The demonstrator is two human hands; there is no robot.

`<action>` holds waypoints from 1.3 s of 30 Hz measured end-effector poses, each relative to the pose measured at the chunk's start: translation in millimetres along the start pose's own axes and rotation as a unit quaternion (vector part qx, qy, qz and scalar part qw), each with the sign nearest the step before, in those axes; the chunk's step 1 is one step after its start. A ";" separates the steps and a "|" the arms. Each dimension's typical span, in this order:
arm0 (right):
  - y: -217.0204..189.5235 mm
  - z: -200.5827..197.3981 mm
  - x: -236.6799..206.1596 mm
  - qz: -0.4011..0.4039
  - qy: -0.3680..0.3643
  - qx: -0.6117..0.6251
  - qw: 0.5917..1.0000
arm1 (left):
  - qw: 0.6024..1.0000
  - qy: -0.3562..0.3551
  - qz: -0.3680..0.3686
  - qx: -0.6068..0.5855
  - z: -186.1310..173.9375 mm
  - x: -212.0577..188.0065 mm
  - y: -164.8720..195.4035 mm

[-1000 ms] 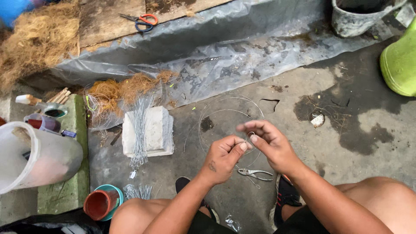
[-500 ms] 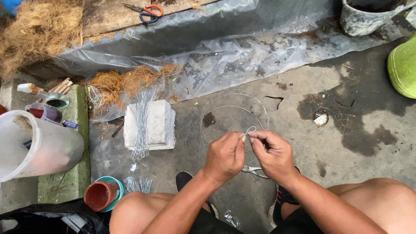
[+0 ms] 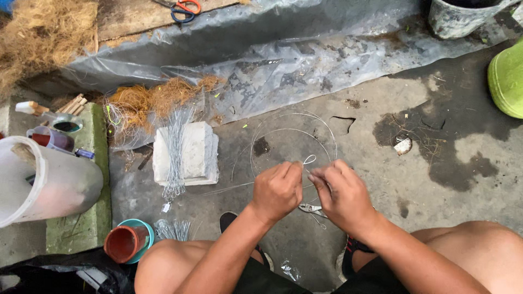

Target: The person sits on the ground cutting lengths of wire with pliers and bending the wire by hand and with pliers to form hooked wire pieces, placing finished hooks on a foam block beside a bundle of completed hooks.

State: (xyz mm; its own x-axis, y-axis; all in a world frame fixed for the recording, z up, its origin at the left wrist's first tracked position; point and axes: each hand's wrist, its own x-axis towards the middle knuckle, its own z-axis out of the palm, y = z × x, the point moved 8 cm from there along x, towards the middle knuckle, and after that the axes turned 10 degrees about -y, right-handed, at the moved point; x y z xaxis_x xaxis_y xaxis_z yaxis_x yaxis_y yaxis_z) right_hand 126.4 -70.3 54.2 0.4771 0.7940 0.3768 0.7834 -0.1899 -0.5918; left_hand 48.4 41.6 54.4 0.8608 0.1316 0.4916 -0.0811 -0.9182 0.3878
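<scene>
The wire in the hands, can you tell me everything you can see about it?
The wire is thin, pale grey and looks like metal. It is bent into round loops that lie over the concrete floor in front of the person. Near the fingers it ends in a small twisted loop. The left hand and the right hand both pinch it close together at that spot. A straight tail runs out to the left. Pliers lie under the hands.

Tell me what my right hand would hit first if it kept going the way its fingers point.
Likely the left hand: the right hand points left at it, both pinching the wire loop. Depth is hard to judge.
</scene>
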 end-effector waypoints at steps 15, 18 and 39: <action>27.7 -20.3 25.6 -0.016 -0.118 0.088 0.989 | 0.992 -0.038 0.097 -0.064 -1.1 -4.7 27.0; 64.3 6.0 18.8 0.115 -0.172 0.303 0.930 | 0.992 -0.034 0.093 -0.084 -3.8 -3.7 30.6; 62.3 73.9 -22.2 0.237 -0.077 0.507 0.825 | 0.999 0.026 0.009 -0.023 -13.1 -2.7 -2.8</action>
State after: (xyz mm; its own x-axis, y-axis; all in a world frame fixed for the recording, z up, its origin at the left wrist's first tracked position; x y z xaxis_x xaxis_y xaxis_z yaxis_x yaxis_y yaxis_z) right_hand 135.1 -57.1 -43.8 0.5173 0.8478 -0.1166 -0.2496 0.0191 -0.9682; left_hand 39.8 48.8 62.2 0.8318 0.1360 0.5381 -0.1201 -0.9025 0.4137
